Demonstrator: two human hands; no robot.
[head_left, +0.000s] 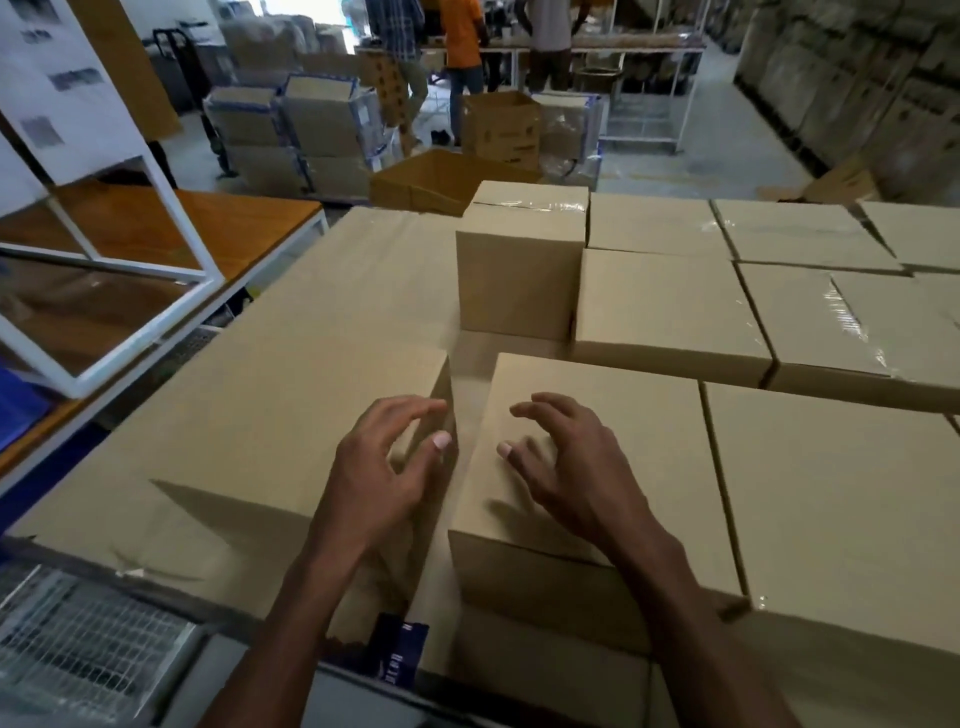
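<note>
Plain brown cardboard boxes cover a work surface in front of me. My left hand (387, 470) hovers with loosely spread, curved fingers at the right edge of a large left box (291, 410). My right hand (558, 462) hovers in the same pose above the top of a smaller sealed box (623, 447). Neither hand holds anything. A narrow gap separates the two boxes between my hands. A taller taped box (519, 270) stands upright behind the gap.
More sealed boxes (810, 312) fill the right side. A dark blue card (400, 649) lies at the near edge. A white-framed wooden table (156, 234) stands left, wire mesh (78, 639) lower left. Three people (462, 52) and stacked cartons stand far back.
</note>
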